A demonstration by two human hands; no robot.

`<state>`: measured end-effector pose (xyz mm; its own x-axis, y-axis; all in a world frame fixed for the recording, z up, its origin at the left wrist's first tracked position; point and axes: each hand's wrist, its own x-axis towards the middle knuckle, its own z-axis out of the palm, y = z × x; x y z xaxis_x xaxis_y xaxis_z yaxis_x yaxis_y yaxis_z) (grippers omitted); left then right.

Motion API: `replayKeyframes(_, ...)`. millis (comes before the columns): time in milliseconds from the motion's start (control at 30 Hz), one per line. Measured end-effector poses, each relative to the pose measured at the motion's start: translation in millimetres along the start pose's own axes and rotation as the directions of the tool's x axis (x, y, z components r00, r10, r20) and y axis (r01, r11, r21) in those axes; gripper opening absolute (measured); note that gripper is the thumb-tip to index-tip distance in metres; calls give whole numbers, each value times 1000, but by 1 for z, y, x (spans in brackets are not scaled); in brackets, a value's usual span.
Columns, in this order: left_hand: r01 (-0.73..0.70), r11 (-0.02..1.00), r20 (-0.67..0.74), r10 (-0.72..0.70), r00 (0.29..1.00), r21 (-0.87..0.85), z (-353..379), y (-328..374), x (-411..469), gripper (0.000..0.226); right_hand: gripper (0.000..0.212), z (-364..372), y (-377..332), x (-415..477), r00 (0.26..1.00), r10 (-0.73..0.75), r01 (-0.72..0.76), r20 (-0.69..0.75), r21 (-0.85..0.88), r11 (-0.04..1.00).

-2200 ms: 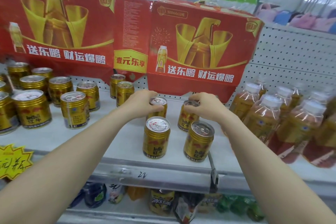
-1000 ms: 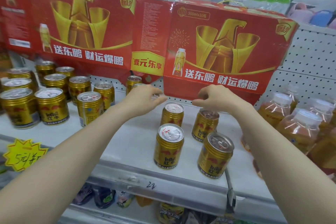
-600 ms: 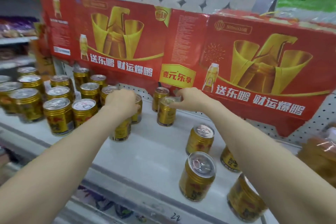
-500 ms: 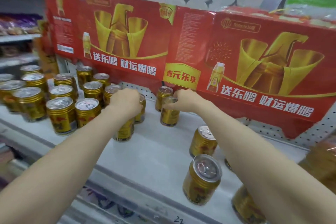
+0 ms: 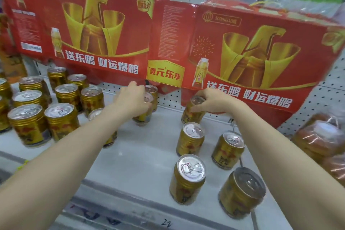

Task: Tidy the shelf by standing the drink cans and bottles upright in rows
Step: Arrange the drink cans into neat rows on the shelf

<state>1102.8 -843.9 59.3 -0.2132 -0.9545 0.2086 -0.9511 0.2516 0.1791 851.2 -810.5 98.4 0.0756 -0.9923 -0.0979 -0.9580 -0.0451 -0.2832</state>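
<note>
Both hands are working at the back of the white shelf now, and the view has swung back right since half a second ago, so the four loose cans at the right show in full again. The left hand has come off the can by the left block and now has its grip clamped over the top of a gold can farther along, just in front of another can by the pegboard. The right hand has let go of the can it held beside that pair and has its grip closed on a separate can, which tilts slightly under the red carton. The left block of cans stands upright in rows, one can half hidden behind the left forearm. Right of centre, four cans stand apart in a loose square: two behind, two at the front, close to the shelf lip. Open shelf runs down the middle between block and square. Bottles crowd the right edge, blurred.
</note>
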Motion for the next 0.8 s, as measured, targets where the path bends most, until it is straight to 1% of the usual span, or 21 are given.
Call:
replayKeyframes(67,-74,993,23,76,997,-89,3,22,7,47,52,-7,20,-13,998,61,-61,-8,3,998)
replayKeyframes(133,-127,981,66,137,988,-144,8,43,12,52,58,-10,39,-23,991,132,-133,-13,-28,991)
replayKeyframes(200,-171,969,95,191,977,-180,14,65,16,56,59,-9,52,-31,981,192,-192,-10,-56,980)
replayKeyframes(267,-211,957,107,235,966,-197,20,85,17,55,55,-5,62,-38,976,216,-216,-11,-79,973)
replayKeyframes(333,-235,949,118,263,957,-211,26,101,20,56,53,-1,70,-42,977,211,-212,-21,-65,975)
replayKeyframes(400,-258,942,135,290,948,-214,31,111,23,57,57,3,76,-42,978,206,-207,-35,-40,978)
replayKeyframes(500,-281,936,159,317,935,-212,39,118,26,60,65,9,83,-41,975,213,-214,-67,4,977)
replayKeyframes(667,-297,923,156,340,927,-246,43,122,29,61,63,19,93,-41,937,245,-236,-249,66,969)
replayKeyframes(800,-276,925,119,314,942,-259,48,121,31,65,60,24,94,-39,932,247,-242,-266,52,969)
